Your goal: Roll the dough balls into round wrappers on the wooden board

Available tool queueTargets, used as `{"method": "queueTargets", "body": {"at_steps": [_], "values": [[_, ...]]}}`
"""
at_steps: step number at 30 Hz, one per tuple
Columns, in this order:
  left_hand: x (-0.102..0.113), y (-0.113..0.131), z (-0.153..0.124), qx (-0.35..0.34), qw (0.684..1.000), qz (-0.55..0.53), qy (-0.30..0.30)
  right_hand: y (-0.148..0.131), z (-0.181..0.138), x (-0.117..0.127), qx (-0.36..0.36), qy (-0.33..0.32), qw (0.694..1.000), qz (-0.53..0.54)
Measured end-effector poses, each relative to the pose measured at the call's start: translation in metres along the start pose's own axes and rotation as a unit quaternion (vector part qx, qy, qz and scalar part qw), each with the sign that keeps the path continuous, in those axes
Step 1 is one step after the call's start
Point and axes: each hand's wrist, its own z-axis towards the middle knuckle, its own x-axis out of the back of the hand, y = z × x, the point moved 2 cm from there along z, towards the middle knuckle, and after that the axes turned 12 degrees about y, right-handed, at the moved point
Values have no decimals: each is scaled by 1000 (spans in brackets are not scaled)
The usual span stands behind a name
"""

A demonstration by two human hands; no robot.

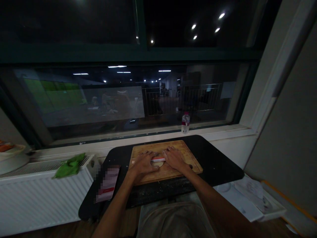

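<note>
On a wooden cutting board (170, 172), my left hand (145, 162) rests over a red-and-white rod (158, 159), fingers curved across it and thumb pointing inward. My right hand (174, 158) lies over the other end of the same rod. Between the hands only the rod's middle shows; the rest is mostly covered by my fingers. Beneath it is a pale, flat piece that looks like dough (160, 164), partly hidden by my left hand and the rod. A small dark spot (190, 166) on the board sits beside my right wrist.
The board lies on a black table (218, 167) with pale crumbs near its front edge. A pink-and-white packet (109, 183) is at the left. A capped bottle (185, 123) stands on the windowsill. A green cloth (70, 166) drapes over the radiator (44, 195). White boxes (250, 198) sit low at right.
</note>
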Motion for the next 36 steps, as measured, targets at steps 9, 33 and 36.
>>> {"method": "queueTargets", "body": {"at_steps": [9,33,36], "values": [[-5,-16,3,-21,999,-36,-11,6,1,5,48,-32,995,78],[2,-22,10,-14,996,-69,-61,14,4,9,99,-85,984,123],[4,-23,8,-6,996,-73,-54,14,4,10,94,-85,984,122]]}}
